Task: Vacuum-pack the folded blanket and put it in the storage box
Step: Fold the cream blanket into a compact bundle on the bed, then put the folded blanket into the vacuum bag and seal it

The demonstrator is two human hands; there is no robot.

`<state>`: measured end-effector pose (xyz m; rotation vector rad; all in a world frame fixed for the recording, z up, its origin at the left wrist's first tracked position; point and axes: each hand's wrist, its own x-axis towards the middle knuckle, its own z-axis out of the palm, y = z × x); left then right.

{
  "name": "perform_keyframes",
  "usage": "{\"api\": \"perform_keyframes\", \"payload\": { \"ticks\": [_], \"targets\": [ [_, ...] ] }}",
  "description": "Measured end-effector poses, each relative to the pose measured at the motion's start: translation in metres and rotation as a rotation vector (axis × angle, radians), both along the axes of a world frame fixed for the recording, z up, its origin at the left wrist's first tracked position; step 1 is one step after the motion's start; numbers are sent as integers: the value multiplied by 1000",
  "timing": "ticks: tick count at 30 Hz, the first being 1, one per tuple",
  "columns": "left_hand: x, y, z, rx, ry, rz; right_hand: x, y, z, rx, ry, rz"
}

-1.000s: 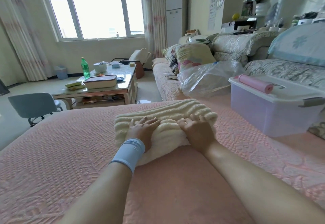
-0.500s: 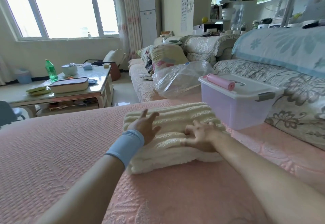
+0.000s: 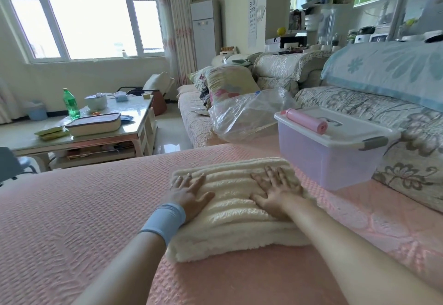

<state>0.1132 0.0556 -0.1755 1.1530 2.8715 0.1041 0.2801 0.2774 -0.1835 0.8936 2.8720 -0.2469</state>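
Observation:
A cream ribbed fleece blanket, folded, lies on the pink quilted cover in front of me. My left hand, with a pale blue wristband, lies flat on its left part with fingers spread. My right hand presses flat on its right part, fingers straight. A translucent lilac storage box with a white lid stands just right of and beyond the blanket; a pink pump lies on its lid. A crumpled clear vacuum bag rests behind the box, on the sofa seat.
A floral sofa with cushions runs along the right. A low coffee table with a green bottle, a pot and a flat case stands at the left. A grey chair sits at the far left edge.
Both hands have spread out flat on the blanket, the left moving toward its left end and the right toward its far right part. My view has turned to the right.

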Motion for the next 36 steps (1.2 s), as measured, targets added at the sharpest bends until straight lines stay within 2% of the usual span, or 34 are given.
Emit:
{"api": "perform_keyframes", "payload": {
  "ticks": [5,8,10,13,15,18,22,28,32,36],
  "targets": [
    [-9,14,32,-149,-90,44,-8,-2,22,-71,-66,-29],
    [-17,35,61,-220,-198,80,-24,7,63,-193,-122,-15],
    [-25,52,80,-233,-205,71,-47,14,95,-272,-81,-17],
    [-46,80,107,-180,-20,8,-85,26,132,-6,29,-40],
    [-64,103,117,-46,28,-10,-115,37,139,28,123,-38],
    [-96,141,121,95,26,-21,-158,58,132,-41,203,-28],
    [-156,200,97,204,-20,18,-227,96,99,-116,205,-49],
    [-248,257,42,180,90,-3,-325,151,47,-172,231,-95],
    [-292,272,4,238,136,-21,-369,179,22,-351,323,-233],
    [-310,274,-26,240,164,-64,-402,195,-5,-493,378,-220]
  ]
}}
